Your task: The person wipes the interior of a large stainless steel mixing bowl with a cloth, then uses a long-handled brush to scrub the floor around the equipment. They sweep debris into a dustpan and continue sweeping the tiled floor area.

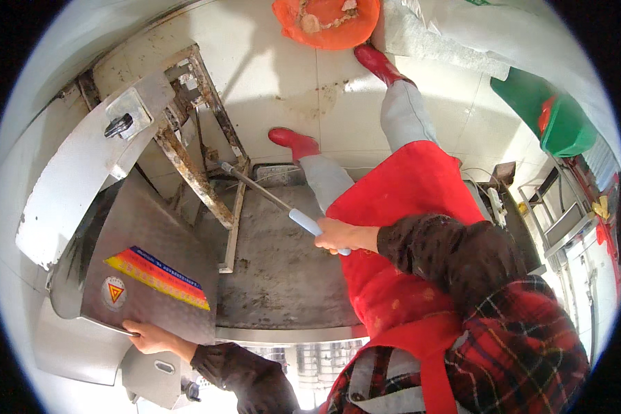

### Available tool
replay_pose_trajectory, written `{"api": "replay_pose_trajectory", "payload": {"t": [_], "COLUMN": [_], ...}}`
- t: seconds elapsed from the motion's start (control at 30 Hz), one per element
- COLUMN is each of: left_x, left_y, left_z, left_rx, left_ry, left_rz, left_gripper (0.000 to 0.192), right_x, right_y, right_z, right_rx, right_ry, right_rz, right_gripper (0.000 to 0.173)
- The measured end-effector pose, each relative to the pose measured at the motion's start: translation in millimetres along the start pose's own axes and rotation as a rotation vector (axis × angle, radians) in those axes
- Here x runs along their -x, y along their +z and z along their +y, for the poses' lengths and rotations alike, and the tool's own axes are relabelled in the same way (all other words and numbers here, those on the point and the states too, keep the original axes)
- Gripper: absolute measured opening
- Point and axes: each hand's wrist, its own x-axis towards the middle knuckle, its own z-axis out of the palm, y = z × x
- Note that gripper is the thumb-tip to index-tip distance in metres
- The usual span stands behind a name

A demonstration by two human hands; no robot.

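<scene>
At the lower left, my left hand (pixel 152 337) has its fingers closed on the lower edge of a stainless-steel machine panel (pixel 155 222). The panel stands tilted and bears a round warning sticker and a blue, orange and yellow label. My right hand (pixel 336 235), in front of the red apron (pixel 403 181), is wrapped around the pale blue handle (pixel 304 221) of a long, thin metal-shafted tool (pixel 264 192). The shaft points up and left, its far end beside a rusty, dirty metal frame (pixel 194 176). What that end touches cannot be told.
A white housing with a black rotary switch (pixel 118 125) is at upper left. An orange tub (pixel 326 26) holding scraps stands near my red boots (pixel 378 62). A green container (pixel 569 124) and a metal rack (pixel 564 222) are on the right. The tiled floor (pixel 310 103) is stained.
</scene>
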Motion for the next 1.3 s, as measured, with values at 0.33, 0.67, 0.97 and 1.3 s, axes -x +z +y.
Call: {"api": "replay_pose_trajectory", "payload": {"t": [0.33,0.67,0.97,1.3], "left_x": [3,-1,3,0], "left_y": [-3,-3,-5,-3], "left_z": [5,-5,7,1], "left_rx": [0.023,0.082,0.055,0.033], "left_ry": [-0.047,-0.026,-0.067,-0.011], "left_rz": [-0.012,-0.032,-0.021,0.021], "left_gripper": [0.044,0.042,0.046,0.049], "right_x": [-120,-1,-49,-90], "right_y": [5,13,-26,-93], "right_z": [1,62,42,88], "right_rx": [0.469,0.009,0.373,0.479], "right_ry": [-0.378,-0.11,-0.236,-0.345], "right_rz": [0.432,0.484,0.376,0.449], "right_gripper": [0.029,0.024,0.032,0.034]}}
